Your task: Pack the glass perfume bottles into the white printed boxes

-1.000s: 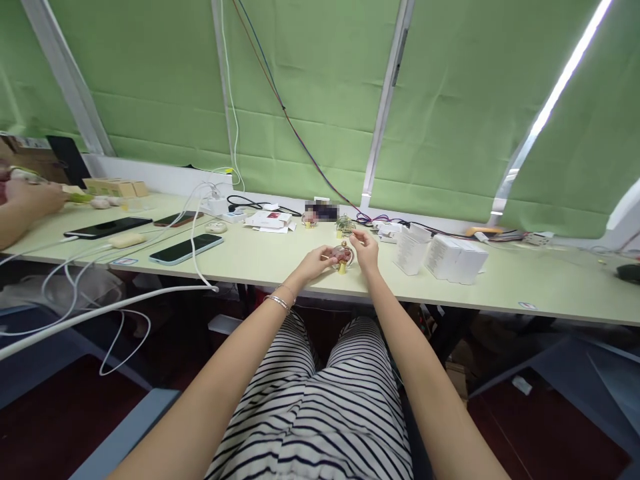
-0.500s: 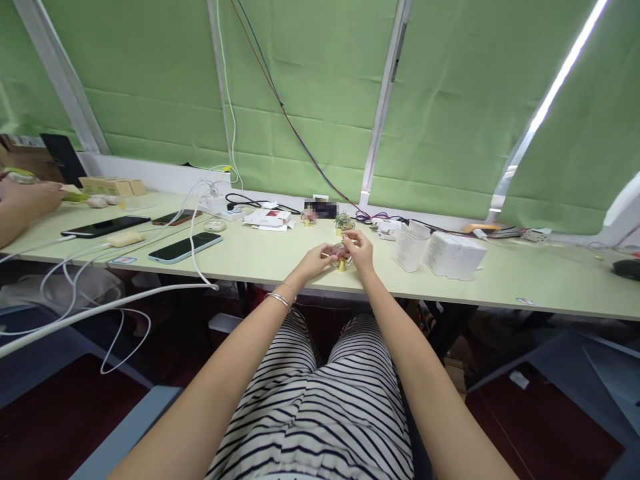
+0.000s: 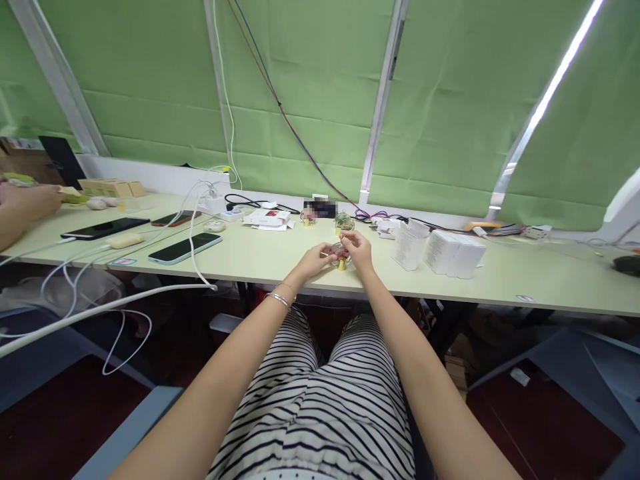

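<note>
Near the table's front edge stands a small round ornament (image 3: 341, 264) with a gold base and a pinkish, see-through upper part. My left hand (image 3: 316, 261) steadies its left side, thumb and fingers closed against it. From the right, my right hand (image 3: 359, 250) pinches at its top; whatever fine part lies between those fingertips is too small to make out. Just behind my hands sits a similar ornament (image 3: 344, 223) with a greenish top on a gold base. Further back to the left is another pinkish ornament (image 3: 307, 218).
White boxes (image 3: 454, 253) stand right of my hands, beside a clear-looking pack (image 3: 411, 245). Flattened white packaging (image 3: 269, 219) lies at the back. Leftward are a phone (image 3: 185, 247), a black phone (image 3: 105, 227) and a white cable (image 3: 193, 250). Another person's hand (image 3: 37, 200) is at far left.
My right fingertips have shifted very slightly at the top of the ornament. The left hand keeps its hold, and the view has moved a little.
</note>
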The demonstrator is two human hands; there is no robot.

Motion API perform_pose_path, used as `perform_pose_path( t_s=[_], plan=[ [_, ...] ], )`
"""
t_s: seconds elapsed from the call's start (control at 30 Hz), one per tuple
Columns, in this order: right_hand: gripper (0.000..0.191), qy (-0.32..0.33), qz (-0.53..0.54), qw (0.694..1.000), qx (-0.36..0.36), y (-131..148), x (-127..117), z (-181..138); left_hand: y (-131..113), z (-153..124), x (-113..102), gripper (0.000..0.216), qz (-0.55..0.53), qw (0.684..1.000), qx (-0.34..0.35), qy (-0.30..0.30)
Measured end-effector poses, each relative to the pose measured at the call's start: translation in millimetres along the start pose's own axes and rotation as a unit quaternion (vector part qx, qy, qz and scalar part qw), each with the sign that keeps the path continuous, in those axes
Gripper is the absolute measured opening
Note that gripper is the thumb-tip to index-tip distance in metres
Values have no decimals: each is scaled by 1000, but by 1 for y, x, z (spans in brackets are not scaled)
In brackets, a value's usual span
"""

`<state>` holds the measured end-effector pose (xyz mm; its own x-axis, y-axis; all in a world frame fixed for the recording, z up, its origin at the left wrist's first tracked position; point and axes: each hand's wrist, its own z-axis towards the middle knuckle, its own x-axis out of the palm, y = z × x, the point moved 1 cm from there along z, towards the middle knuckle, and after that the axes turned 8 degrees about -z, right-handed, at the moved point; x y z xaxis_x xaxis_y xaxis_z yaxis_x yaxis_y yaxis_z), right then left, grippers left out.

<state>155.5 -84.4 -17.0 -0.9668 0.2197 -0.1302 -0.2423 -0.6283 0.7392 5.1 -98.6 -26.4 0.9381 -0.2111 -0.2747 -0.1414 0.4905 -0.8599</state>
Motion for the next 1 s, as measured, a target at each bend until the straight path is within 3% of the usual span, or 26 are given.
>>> perform_pose_path(
  t_s=[0.57, 1.0],
  plan=[
    [23, -6, -62, 998, -29, 6, -2, -2, 0, 0, 0, 35, 8, 1000, -1, 1],
    [21, -7, -24, 999, -20, 2, -2, 2, 4, 1, -1, 36, 31, 999, 10, 8]
  ],
)
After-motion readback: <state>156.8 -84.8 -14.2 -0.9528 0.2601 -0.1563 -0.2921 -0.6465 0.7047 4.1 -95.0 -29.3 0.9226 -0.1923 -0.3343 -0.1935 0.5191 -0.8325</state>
